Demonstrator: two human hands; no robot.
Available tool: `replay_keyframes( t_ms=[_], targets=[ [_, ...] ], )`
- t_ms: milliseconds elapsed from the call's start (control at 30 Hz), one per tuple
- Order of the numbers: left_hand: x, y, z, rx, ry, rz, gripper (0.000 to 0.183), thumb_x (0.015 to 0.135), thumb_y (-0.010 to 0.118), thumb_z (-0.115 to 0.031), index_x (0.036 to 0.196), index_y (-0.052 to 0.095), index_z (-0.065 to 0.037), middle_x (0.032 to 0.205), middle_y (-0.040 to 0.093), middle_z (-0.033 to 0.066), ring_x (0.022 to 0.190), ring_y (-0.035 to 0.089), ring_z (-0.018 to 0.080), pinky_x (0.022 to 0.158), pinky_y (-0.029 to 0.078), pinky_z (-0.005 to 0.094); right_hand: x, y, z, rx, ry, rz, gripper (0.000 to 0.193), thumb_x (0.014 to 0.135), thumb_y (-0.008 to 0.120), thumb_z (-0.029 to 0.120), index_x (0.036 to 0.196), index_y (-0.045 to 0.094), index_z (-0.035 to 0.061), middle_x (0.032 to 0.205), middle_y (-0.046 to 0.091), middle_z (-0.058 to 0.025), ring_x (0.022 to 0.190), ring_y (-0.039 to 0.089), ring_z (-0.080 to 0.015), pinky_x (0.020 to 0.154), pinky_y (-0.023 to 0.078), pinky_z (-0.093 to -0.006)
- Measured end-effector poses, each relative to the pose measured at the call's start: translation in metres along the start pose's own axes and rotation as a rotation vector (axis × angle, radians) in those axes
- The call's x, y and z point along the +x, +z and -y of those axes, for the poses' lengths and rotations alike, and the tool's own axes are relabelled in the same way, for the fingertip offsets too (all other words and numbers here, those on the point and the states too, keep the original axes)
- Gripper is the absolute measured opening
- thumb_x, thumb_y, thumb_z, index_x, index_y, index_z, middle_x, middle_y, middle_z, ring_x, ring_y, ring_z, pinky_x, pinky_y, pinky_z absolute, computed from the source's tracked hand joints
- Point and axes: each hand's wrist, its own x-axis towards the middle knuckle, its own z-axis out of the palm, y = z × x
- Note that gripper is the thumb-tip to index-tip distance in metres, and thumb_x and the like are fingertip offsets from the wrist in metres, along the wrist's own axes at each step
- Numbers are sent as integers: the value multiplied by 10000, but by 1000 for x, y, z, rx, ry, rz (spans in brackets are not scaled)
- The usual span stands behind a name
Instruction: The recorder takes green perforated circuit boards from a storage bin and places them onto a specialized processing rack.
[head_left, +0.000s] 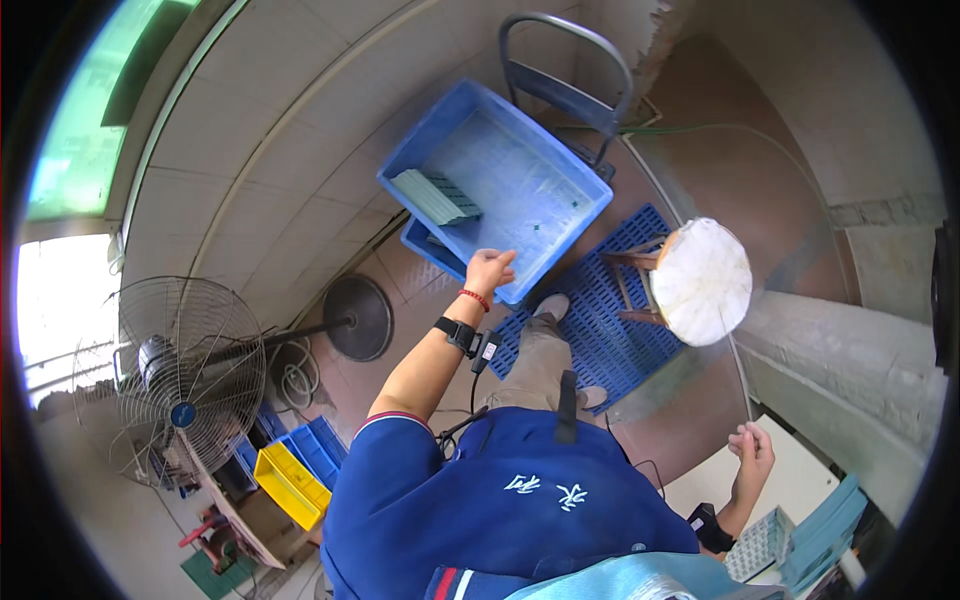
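My left hand hovers at the near left rim of a large blue plastic crate. Its fingers are curled in with nothing visible in them; whether it touches the rim I cannot tell. Inside the crate, against its left wall, leans a small stack of pale green perforated trays. Out to the right, my right hand hangs with loosely bent fingers slightly apart, holding nothing visible, above a white tabletop. Close to that wrist lie a pale green gridded tray and several teal trays.
A second blue crate shows beneath the large one. Behind stands a hand truck's metal handle. A round white-topped stool stands right of a blue slatted floor mat. At left are a large fan and a yellow bin.
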Motion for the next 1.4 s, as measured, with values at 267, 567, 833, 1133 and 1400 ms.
replay_keyframes(
  t_ms=[267,567,833,1133,1400],
  targets=[
    [80,-72,-51,480,273,-702,739,662,742,-330,1165,426,110,1110,519,233,1004,526,312,869,433,374,60,117,45,-166,-41,366,183,838,597,62,999,573,-21,873,595,-61,737,598,-124,662,506,-252],
    [169,-137,-126,1091,556,-669,651,707,680,-350,1166,449,50,1154,483,245,1092,461,378,927,391,423,61,126,23,-288,129,319,189,841,603,99,976,573,-29,838,605,-70,717,590,-120,663,464,-227],
    [192,-146,-165,1585,-26,-327,721,844,347,-631,1160,528,-9,1145,552,207,1126,490,318,918,411,408,117,287,45,-249,-56,774,243,806,642,141,995,582,2,839,631,-76,752,593,-128,674,477,-261],
    [202,-152,-160,1641,107,-245,689,879,283,-602,1037,616,-20,1008,640,148,1032,539,313,911,395,374,145,606,70,-570,-603,822,559,740,674,304,1129,471,-43,1110,521,-227,1068,495,-347,905,403,-403],
    [181,-179,-100,1022,686,-769,468,878,505,-396,1058,540,35,918,622,182,923,577,299,786,460,368,137,687,60,-855,-635,786,732,683,732,288,1239,368,-20,1239,446,-192,1156,439,-317,917,381,-396]
  ],
)
